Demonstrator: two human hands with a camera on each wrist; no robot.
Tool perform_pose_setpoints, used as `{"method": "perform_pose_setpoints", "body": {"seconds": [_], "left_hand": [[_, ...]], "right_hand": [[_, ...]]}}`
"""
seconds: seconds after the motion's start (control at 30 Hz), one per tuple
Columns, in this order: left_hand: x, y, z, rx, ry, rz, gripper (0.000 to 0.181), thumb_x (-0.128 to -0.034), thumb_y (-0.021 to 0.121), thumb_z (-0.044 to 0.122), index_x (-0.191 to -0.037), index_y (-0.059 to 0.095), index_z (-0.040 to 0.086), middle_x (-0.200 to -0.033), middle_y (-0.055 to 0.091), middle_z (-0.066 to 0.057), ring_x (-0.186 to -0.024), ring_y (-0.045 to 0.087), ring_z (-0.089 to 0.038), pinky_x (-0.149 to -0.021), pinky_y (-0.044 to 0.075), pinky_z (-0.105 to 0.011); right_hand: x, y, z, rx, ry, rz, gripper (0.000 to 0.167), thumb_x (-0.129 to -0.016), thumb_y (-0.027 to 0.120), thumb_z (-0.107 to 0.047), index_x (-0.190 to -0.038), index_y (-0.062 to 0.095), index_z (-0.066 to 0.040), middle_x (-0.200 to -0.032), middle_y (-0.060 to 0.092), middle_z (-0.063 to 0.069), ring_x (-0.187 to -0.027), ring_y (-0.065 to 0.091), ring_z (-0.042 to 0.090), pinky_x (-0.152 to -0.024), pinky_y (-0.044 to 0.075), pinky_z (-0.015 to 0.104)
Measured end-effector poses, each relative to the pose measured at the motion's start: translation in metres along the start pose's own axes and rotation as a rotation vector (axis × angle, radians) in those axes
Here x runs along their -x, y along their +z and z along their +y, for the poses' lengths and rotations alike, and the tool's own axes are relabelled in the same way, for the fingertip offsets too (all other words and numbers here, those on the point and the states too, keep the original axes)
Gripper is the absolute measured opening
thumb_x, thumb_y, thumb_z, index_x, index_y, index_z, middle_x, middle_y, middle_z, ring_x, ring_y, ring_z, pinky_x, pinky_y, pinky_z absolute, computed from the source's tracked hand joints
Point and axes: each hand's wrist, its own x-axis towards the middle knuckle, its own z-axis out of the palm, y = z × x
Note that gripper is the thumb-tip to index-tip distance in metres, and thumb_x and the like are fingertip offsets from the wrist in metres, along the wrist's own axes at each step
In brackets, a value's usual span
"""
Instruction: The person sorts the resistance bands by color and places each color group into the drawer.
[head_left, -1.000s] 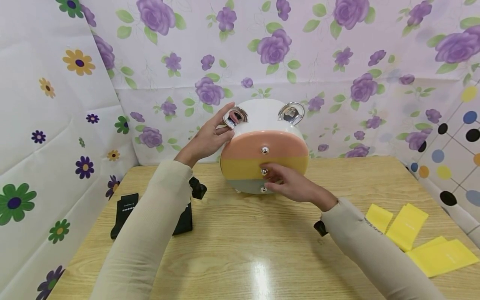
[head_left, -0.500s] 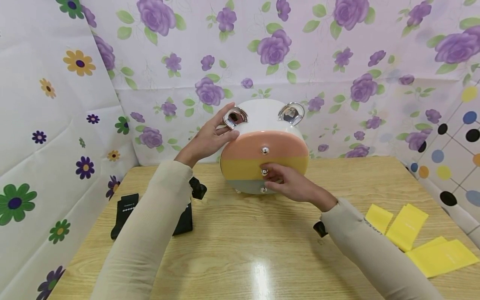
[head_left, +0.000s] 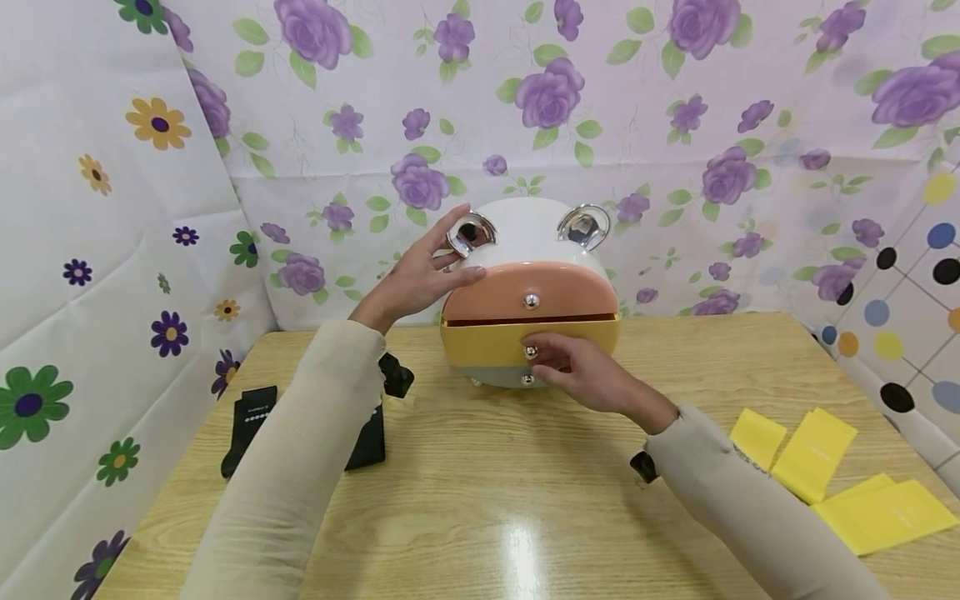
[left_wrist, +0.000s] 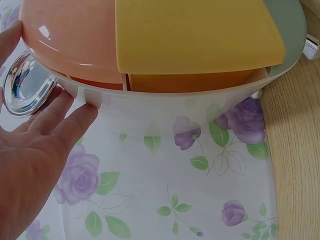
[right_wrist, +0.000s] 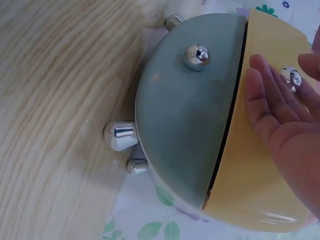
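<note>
Your right hand (head_left: 583, 373) pinches the silver knob (head_left: 531, 352) of the yellow middle drawer (head_left: 480, 343), slightly out from the white cabinet (head_left: 528, 229). Your left hand (head_left: 420, 275), fingers extended, touches the cabinet's upper left side by a silver ear (head_left: 473, 233). The cabinet stands toward the back of the counter (head_left: 480, 508); flat yellow pieces (head_left: 815, 454) lie right.

In the head view, the left sleeve (head_left: 292, 458) covers the middle of the black things (head_left: 251, 421), and the print on the yellow packets (head_left: 815, 457) is too small to read. The floor of the yellow drawer (head_left: 483, 343) is hidden; in their wrist views, picture edges cut off the left hand (left_wrist: 37, 150) and right hand (right_wrist: 290, 125).
</note>
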Motion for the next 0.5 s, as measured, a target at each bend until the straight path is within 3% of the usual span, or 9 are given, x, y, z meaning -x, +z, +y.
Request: {"method": "perform_pose_setpoints", "body": {"seconds": [0.27,0.5], "left_hand": [[-0.0002,0.0006,0.0032,-0.003,-0.005,-0.007,0.089,-0.0954,0.071,0.025,-0.161,0.013,0.037,-0.164,0.012,-0.008,-0.144,0.034,-0.036,-0.110,0.042,-0.047],[0.0007,0.0006,0.0007,-0.003,0.006,-0.002,0.086,-0.0950,0.071,0.029,-0.159,0.016,0.043,-0.163,0.016,-0.009,-0.143,0.036,-0.035,-0.110,0.043,-0.043]], "right_hand": [[0.0041,0.0051,-0.0038,-0.089,-0.010,0.028,0.035,-0.101,0.057,-0.002,-0.136,0.057,0.002,-0.115,0.068,0.019,-0.103,0.068,0.036,-0.084,0.058,0.031],[0.0074,0.0097,-0.0026,-0.104,-0.044,0.059,0.029,-0.102,0.054,0.001,-0.130,0.060,0.005,-0.112,0.069,0.017,-0.098,0.069,0.037,-0.084,0.059,0.037]]}}
